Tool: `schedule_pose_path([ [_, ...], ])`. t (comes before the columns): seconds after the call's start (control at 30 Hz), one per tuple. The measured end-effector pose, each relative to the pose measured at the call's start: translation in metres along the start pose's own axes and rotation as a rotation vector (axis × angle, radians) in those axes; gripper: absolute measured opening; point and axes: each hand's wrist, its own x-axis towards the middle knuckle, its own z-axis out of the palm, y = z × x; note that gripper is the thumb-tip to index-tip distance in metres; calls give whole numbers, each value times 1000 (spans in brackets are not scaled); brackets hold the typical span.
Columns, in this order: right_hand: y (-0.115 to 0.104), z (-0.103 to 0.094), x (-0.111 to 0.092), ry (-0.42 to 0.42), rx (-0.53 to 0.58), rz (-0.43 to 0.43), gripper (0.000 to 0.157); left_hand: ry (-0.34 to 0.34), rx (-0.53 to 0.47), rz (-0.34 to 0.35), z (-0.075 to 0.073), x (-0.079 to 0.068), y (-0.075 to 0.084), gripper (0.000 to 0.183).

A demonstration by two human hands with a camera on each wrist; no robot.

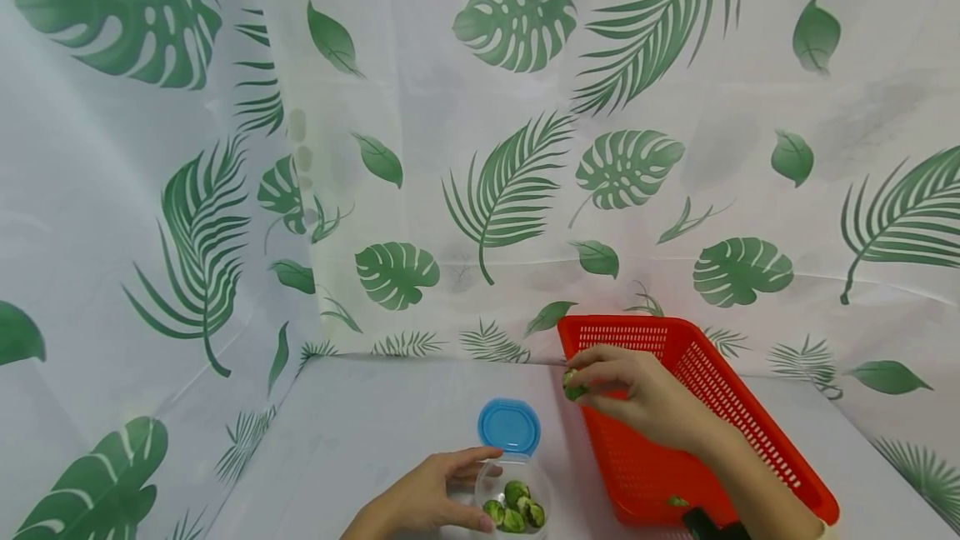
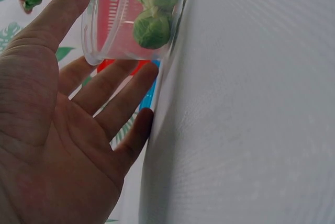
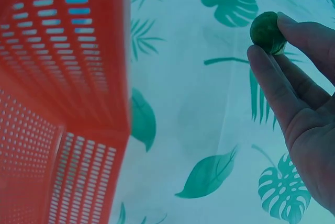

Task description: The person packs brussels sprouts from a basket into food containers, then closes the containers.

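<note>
My right hand point(image 1: 637, 394) pinches a small green Brussels sprout point(image 1: 573, 385) between thumb and fingertips, above the left rim of a red perforated plastic basket point(image 1: 626, 486). In the right wrist view the sprout point(image 3: 268, 32) shows whole at the fingertips. My left hand point(image 1: 438, 492) is at the left side of a clear round tub point(image 1: 545, 497), its fingers fairly straight and spread, thumb near the front and fingers near the back. Several Brussels sprouts point(image 1: 516, 492) lie in the tub. Through its wall, sprouts point(image 2: 152, 28) also show in the left wrist view.
The tub's blue lid point(image 1: 510, 426) stands flipped back behind it. A small green piece point(image 1: 677, 501) lies inside the basket near its front. White cloth with green leaf prints point(image 1: 420, 207) hangs at the back and sides. A pale surface point(image 1: 360, 407) lies beneath everything.
</note>
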Motion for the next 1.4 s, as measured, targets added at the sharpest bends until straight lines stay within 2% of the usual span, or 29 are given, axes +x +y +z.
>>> schedule_pose_path([
  [0.7,-23,13,-16,104,53,-68,31,-11,-13,-1,1,0,0,73],
  [1.0,-22,17,-17,143,91,-120,31,-10,-4,-5,0,1,-1,73],
  [1.4,-21,35,-17,201,158,-121,27,3,18,-4,-1,0,-1,74],
])
